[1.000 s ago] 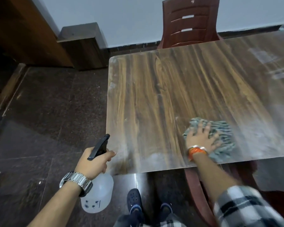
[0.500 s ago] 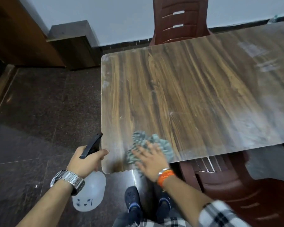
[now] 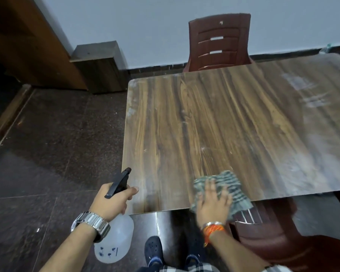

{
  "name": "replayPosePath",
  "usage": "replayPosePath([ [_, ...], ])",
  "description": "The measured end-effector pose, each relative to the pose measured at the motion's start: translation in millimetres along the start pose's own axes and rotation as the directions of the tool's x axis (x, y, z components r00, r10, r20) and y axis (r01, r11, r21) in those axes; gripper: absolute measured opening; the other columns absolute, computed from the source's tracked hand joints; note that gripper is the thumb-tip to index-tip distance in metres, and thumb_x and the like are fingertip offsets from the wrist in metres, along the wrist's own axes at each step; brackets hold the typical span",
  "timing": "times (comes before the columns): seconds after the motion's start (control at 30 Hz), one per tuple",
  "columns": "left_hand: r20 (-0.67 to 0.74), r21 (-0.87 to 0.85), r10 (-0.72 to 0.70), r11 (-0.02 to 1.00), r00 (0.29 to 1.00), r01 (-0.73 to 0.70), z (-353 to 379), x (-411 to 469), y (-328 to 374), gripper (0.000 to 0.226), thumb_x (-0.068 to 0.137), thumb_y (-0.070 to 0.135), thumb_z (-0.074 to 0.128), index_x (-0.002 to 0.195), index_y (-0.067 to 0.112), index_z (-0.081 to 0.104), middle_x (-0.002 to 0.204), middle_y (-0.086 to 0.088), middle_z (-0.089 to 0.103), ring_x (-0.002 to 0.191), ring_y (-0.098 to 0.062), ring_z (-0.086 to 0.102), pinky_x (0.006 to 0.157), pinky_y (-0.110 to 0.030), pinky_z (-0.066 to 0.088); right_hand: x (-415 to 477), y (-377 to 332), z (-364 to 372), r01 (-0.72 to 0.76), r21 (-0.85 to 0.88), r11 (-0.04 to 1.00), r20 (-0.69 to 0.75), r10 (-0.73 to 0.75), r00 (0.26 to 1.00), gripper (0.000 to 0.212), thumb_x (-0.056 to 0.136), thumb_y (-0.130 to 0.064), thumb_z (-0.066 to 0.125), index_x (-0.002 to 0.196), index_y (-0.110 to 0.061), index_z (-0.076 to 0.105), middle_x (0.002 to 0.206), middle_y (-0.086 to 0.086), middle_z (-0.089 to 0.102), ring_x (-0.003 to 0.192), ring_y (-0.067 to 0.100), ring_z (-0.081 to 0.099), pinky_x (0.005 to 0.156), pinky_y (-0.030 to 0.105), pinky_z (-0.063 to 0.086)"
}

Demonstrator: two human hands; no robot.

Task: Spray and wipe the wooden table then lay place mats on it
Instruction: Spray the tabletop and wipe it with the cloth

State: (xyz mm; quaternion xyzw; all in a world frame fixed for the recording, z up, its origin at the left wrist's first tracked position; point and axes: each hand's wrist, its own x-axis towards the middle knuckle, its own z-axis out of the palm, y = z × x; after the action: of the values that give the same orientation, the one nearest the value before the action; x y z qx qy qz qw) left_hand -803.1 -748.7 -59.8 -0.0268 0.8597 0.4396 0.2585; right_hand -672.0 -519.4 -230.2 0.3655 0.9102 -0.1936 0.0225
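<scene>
The wooden table [image 3: 224, 118] fills the middle and right of the view, with pale smears toward its right side. My right hand [image 3: 214, 203] presses flat, fingers spread, on a grey-green striped cloth [image 3: 230, 183] at the table's near edge. Part of the cloth hangs over that edge. My left hand [image 3: 112, 201] grips the neck of a translucent white spray bottle [image 3: 116, 240] with a black trigger head, held off the table beside its near left corner. No place mats are in view.
A brown plastic chair [image 3: 220, 42] stands at the table's far side against the wall. Another brown chair [image 3: 279, 238] is tucked under the near edge at the right. A dark wooden box [image 3: 100, 69] and a door frame stand at the back left. My feet are on the dark tiled floor.
My right hand slid the cloth from mid-right to the near left corner, then back rightward along the near edge. The left hand keeps holding the spray bottle in much the same place.
</scene>
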Motion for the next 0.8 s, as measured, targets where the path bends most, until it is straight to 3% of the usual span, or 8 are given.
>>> replayPosePath([
  [0.1,-0.02,-0.032,-0.018,0.999,1.0,0.017,1.4,-5.3,-0.5,0.03,0.085,0.02,0.076,0.068,0.0,0.063,0.042,-0.002,0.051,0.045,-0.023,0.05,0.059,-0.033,0.045,-26.9,-38.1,22.1,0.309,-0.069,0.949,0.109,-0.301,0.947,0.062,0.085,-0.046,0.04,0.143,-0.027,0.037,0.144,-0.005,0.048,0.136,0.033,0.028,0.113,0.05,0.006],
  [0.3,-0.081,-0.045,-0.023,0.999,0.996,0.02,-0.6,7.2,13.6,0.028,0.086,0.016,0.074,0.065,0.002,0.061,0.041,0.001,0.051,0.039,-0.02,0.046,0.052,-0.028,0.042,-18.5,-55.8,24.1,0.629,-0.136,0.766,0.277,-0.58,0.766,0.055,0.088,-0.064,0.04,0.132,-0.033,0.055,0.14,-0.012,0.052,0.136,0.029,0.037,0.107,0.05,0.017],
  [0.43,-0.109,-0.074,-0.036,0.997,0.993,0.028,-1.9,27.5,17.2,0.03,0.084,0.017,0.075,0.061,0.006,0.059,0.044,-0.002,0.051,0.039,-0.021,0.047,0.053,-0.029,0.042,-3.9,-79.8,26.7,0.73,-0.14,0.668,0.34,-0.66,0.67,0.048,0.086,-0.059,0.043,0.126,-0.037,0.059,0.134,-0.013,0.057,0.132,0.03,0.043,0.112,0.05,0.005],
  [0.63,-0.103,-0.088,-0.062,0.995,0.993,0.053,-16.1,67.2,17.0,0.03,0.085,0.019,0.074,0.062,0.003,0.062,0.04,-0.002,0.053,0.04,-0.023,0.051,0.056,-0.029,0.046,32.6,-127.3,36.9,0.828,-0.091,0.553,0.445,-0.721,0.531,0.057,0.077,-0.061,0.047,0.132,-0.044,0.047,0.137,-0.02,0.051,0.135,0.027,0.042,0.11,0.048,0.01],
  [0.8,-0.043,-0.067,-0.134,0.989,0.99,0.131,-42.3,123.6,21.4,0.038,0.073,0.039,0.076,0.061,0.008,0.057,0.047,-0.009,0.051,0.046,-0.022,0.052,0.058,-0.03,0.042,90.3,-183.7,47.4,0.821,-0.046,0.569,0.407,-0.74,0.535,0.055,0.083,-0.059,0.044,0.136,-0.044,0.042,0.143,-0.021,0.045,0.135,0.023,0.041,0.109,0.044,0.013],
])
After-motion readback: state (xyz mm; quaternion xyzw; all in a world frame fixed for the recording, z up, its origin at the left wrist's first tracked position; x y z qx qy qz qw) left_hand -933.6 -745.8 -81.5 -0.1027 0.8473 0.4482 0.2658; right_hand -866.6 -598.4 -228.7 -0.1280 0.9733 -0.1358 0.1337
